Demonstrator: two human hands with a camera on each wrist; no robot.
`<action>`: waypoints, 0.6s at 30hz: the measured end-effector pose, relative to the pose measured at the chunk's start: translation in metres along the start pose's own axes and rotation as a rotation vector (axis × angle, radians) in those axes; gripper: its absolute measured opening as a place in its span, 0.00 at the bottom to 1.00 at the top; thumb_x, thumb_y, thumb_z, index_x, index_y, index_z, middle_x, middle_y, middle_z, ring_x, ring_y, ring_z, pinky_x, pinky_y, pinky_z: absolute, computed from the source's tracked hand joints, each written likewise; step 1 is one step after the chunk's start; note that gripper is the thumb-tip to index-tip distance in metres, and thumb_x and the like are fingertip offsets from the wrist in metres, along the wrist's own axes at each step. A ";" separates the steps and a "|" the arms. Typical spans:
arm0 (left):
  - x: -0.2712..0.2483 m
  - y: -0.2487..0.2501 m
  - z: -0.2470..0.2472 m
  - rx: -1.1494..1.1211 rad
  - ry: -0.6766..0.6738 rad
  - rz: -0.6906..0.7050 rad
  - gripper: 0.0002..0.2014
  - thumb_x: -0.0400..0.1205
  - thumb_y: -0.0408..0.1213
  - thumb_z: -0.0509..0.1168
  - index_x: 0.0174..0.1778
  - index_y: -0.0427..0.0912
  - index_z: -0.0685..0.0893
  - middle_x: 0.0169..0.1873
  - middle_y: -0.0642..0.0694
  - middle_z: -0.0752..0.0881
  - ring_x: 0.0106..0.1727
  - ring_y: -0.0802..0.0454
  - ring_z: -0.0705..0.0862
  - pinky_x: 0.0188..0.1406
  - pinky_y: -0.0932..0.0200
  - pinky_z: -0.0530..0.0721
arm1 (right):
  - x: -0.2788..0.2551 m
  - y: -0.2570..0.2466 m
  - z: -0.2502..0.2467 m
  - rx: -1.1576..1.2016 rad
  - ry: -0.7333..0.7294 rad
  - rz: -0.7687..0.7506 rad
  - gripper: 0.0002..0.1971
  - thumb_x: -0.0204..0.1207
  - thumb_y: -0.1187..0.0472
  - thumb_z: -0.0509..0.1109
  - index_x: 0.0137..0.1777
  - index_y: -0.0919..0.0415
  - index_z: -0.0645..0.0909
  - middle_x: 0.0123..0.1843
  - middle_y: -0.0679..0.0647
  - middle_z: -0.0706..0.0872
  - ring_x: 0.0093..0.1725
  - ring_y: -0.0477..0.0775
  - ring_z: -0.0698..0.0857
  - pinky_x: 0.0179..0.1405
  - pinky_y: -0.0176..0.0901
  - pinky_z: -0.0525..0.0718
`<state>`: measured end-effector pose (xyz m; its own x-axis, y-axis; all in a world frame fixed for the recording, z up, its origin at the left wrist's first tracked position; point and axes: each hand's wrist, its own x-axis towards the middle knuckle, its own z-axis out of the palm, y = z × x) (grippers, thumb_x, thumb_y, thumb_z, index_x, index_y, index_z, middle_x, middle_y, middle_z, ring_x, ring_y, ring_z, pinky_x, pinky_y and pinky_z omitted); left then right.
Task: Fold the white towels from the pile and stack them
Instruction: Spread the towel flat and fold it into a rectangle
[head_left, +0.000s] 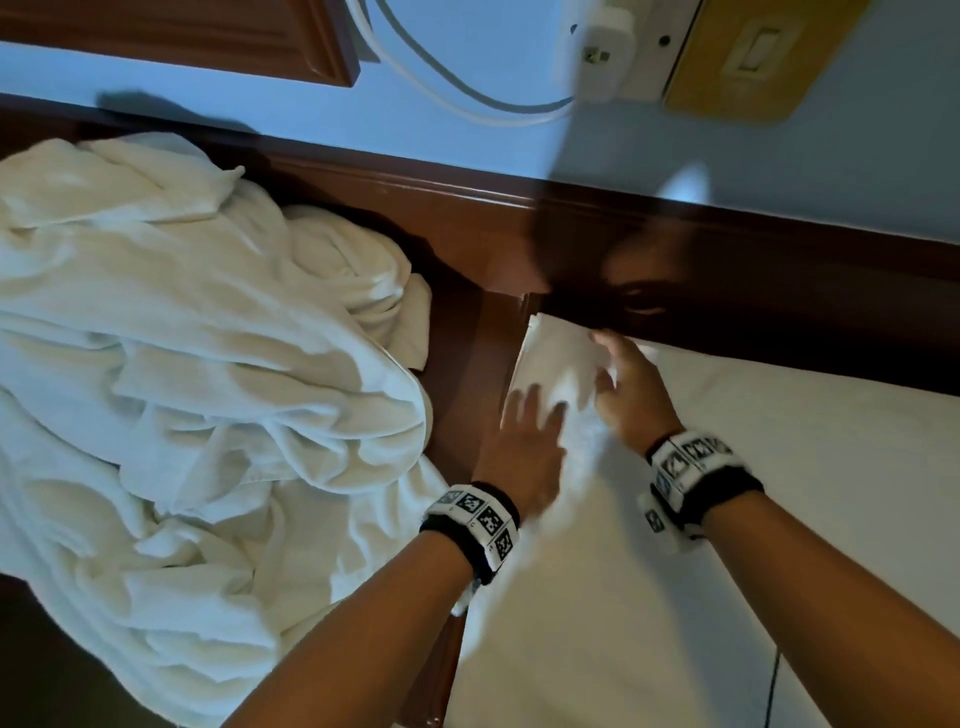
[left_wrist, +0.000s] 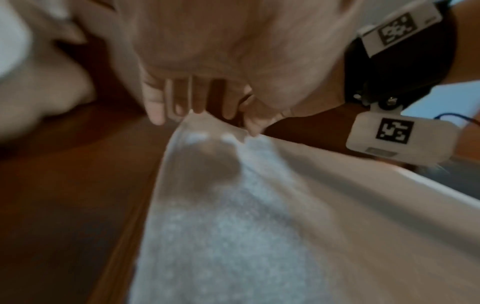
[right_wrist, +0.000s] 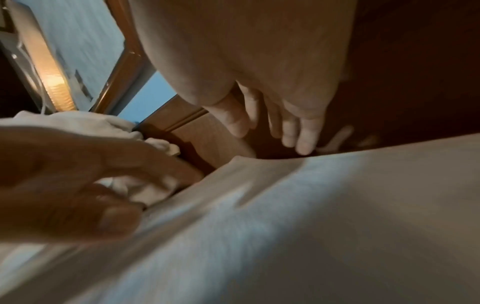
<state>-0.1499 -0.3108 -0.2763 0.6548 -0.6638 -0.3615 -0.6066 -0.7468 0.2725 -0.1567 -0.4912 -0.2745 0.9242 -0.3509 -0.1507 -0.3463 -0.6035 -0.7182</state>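
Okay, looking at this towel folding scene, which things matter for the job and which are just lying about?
Job:
crumpled pile of white terry towels
flat white towel under both hands
left hand
right hand

Lying about:
white cable
white wall plug
yellow switch plate

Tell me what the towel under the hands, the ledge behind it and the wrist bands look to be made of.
Folded towel: white looped terry cloth, likely cotton; nubbly pile in the left wrist view.
Ledge: reddish-brown wood or veneer, glossy varnish; it reflects light.
Wrist bands: black fabric straps, apparently, carrying hard white blocks with printed black-and-white markers, probably plastic.
Towel pile: the same soft white cloth, crumpled.
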 end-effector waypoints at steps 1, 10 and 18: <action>0.004 0.002 0.005 0.083 -0.107 0.126 0.33 0.93 0.53 0.48 0.91 0.50 0.43 0.90 0.39 0.36 0.90 0.38 0.36 0.87 0.35 0.44 | -0.017 0.012 -0.003 -0.104 -0.023 0.040 0.25 0.87 0.64 0.62 0.84 0.58 0.67 0.85 0.58 0.68 0.85 0.59 0.64 0.83 0.50 0.63; 0.030 0.006 0.013 0.261 -0.084 0.025 0.38 0.91 0.60 0.42 0.88 0.47 0.29 0.84 0.38 0.21 0.85 0.37 0.22 0.82 0.25 0.30 | -0.109 0.092 -0.012 -0.650 -0.046 0.122 0.38 0.87 0.39 0.42 0.89 0.57 0.34 0.89 0.61 0.31 0.88 0.63 0.33 0.87 0.63 0.36; 0.054 -0.003 0.016 0.235 -0.147 -0.056 0.38 0.86 0.69 0.33 0.85 0.57 0.24 0.83 0.46 0.19 0.86 0.44 0.22 0.83 0.29 0.28 | -0.099 0.126 -0.036 -0.564 -0.066 0.473 0.39 0.81 0.32 0.28 0.88 0.50 0.27 0.87 0.54 0.24 0.87 0.61 0.28 0.85 0.67 0.34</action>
<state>-0.1201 -0.3442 -0.3113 0.6279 -0.5961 -0.5004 -0.6707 -0.7406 0.0406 -0.2974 -0.5581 -0.3260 0.6571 -0.6320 -0.4108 -0.7241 -0.6807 -0.1111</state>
